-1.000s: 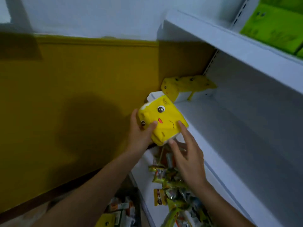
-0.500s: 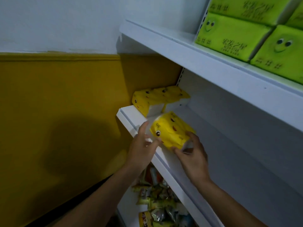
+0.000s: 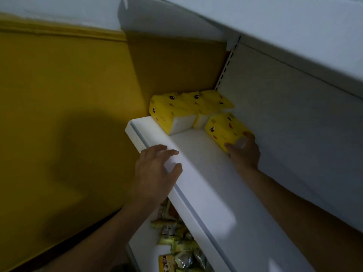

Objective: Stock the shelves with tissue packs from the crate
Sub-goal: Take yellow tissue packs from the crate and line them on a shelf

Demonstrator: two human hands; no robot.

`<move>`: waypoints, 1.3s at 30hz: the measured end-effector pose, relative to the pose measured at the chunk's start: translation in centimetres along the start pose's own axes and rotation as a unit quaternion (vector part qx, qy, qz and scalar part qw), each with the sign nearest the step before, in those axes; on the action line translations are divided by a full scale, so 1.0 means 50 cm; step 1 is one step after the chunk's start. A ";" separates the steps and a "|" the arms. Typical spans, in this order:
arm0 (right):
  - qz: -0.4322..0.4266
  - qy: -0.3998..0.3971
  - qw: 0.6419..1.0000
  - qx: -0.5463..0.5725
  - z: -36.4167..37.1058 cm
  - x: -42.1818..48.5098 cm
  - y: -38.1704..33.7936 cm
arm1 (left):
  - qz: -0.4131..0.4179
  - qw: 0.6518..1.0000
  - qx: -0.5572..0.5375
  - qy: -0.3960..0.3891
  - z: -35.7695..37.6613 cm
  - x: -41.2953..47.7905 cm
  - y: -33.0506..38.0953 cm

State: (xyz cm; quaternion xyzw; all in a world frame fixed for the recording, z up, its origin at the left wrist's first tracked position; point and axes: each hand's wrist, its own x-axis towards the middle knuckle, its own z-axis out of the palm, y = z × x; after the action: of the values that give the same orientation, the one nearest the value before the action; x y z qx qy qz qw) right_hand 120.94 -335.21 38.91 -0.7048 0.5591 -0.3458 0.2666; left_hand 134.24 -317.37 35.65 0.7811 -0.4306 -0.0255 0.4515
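While our right hand (image 3: 244,154) grips the near end of a yellow tissue pack (image 3: 224,128), thumb low and fingers curled over the top, the pack sits on the white shelf (image 3: 208,185), close to the back panel (image 3: 284,114). It lies just beside a row of yellow packs (image 3: 176,107) at the shelf's left end by the yellow wall (image 3: 68,95); touching or not, we cannot tell. Our left hand (image 3: 157,171) is released, fingers loosely spread over the shelf's front edge, holding nothing. Snack packets (image 3: 176,244) lie on the lower shelf (image 3: 141,246). An upper shelf (image 3: 275,32) overhangs.
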 end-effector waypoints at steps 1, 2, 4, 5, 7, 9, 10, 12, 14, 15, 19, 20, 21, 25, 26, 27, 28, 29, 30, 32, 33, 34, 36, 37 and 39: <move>0.002 0.002 1.000 -0.004 0.001 0.014 0.005 | 0.010 1.000 0.005 -0.004 0.004 0.010 0.001; 0.007 0.005 1.000 -0.009 0.001 0.024 0.009 | 0.021 1.000 0.009 -0.007 0.007 0.018 0.002; 0.018 0.010 1.000 -0.013 0.001 0.038 0.018 | 0.036 0.999 0.015 -0.015 0.014 0.030 0.008; 0.021 0.012 1.000 -0.017 0.001 0.044 0.021 | 0.037 0.999 0.014 -0.024 0.017 0.035 0.012; 0.028 0.013 0.999 -0.031 0.002 0.054 0.024 | 0.036 0.999 0.004 -0.038 0.022 0.042 0.019; 0.038 0.025 0.997 -0.056 0.003 0.064 0.029 | 0.041 0.998 -0.006 -0.045 0.025 0.047 0.021; 0.041 0.032 0.997 -0.062 0.004 0.067 0.032 | 0.042 0.998 -0.006 -0.048 0.025 0.050 0.021; 0.048 0.041 0.997 -0.049 0.007 0.074 0.037 | 0.031 0.998 0.002 -0.061 0.026 0.052 0.015; 0.057 0.044 0.997 -0.020 0.014 0.087 0.040 | 0.027 0.997 0.004 -0.065 0.023 0.050 0.009; 0.064 0.046 0.997 -0.002 0.019 0.095 0.041 | 0.028 0.997 0.002 -0.067 0.020 0.048 0.007; 0.105 0.047 0.990 0.086 0.027 0.112 0.047 | 0.030 0.997 -0.002 -0.071 0.006 0.040 -0.004; 0.115 0.049 0.986 0.112 0.025 0.109 0.050 | 0.031 0.997 0.001 -0.072 0.000 0.038 -0.006; 0.118 0.054 0.982 0.137 0.023 0.104 0.054 | 0.034 0.997 0.005 -0.072 -0.007 0.034 -0.009; 0.106 0.079 0.981 0.140 0.009 0.064 0.043 | 0.029 0.997 0.018 -0.070 -0.046 0.016 -0.023; 0.096 0.085 0.984 0.121 0.006 0.051 0.030 | 0.019 0.997 0.020 -0.071 -0.059 0.012 -0.027; 0.075 0.091 0.988 0.101 0.008 0.034 0.012 | 0.009 0.997 0.021 -0.071 -0.074 0.008 -0.031; 0.040 0.091 0.991 0.086 0.012 0.013 -0.013 | 0.002 0.997 0.022 -0.070 -0.089 0.003 -0.037; 0.000 0.085 0.993 0.077 0.020 -0.010 -0.040 | 0.000 0.997 0.024 -0.066 -0.105 -0.002 -0.042; -0.037 0.070 0.994 0.080 0.033 -0.033 -0.070 | -0.002 0.998 0.029 -0.061 -0.122 -0.009 -0.048; -0.091 0.023 0.990 0.104 0.068 -0.084 -0.131 | -0.012 0.998 0.039 -0.055 -0.157 -0.024 -0.064; -0.106 -0.005 0.987 0.120 0.086 -0.114 -0.162 | -0.020 0.997 0.043 -0.055 -0.174 -0.034 -0.075; -0.117 -0.030 0.984 0.134 0.103 -0.146 -0.192 | -0.026 0.997 0.047 -0.054 -0.190 -0.045 -0.088; -0.142 -0.074 0.975 0.157 0.138 -0.214 -0.237 | -0.037 0.996 0.060 -0.046 -0.223 -0.073 -0.118; -0.152 -0.096 0.969 0.169 0.157 -0.249 -0.249 | -0.045 0.996 0.062 -0.043 -0.238 -0.090 -0.134; -0.160 -0.140 0.961 0.177 0.197 -0.319 -0.253 | -0.075 0.995 0.058 -0.044 -0.263 -0.132 -0.177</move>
State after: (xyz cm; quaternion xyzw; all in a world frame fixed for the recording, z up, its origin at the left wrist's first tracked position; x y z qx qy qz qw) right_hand 134.13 -316.84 39.44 -0.7682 0.3260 -0.3755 0.4033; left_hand 141.48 -301.86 34.68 0.8342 -0.3910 -0.0685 0.3828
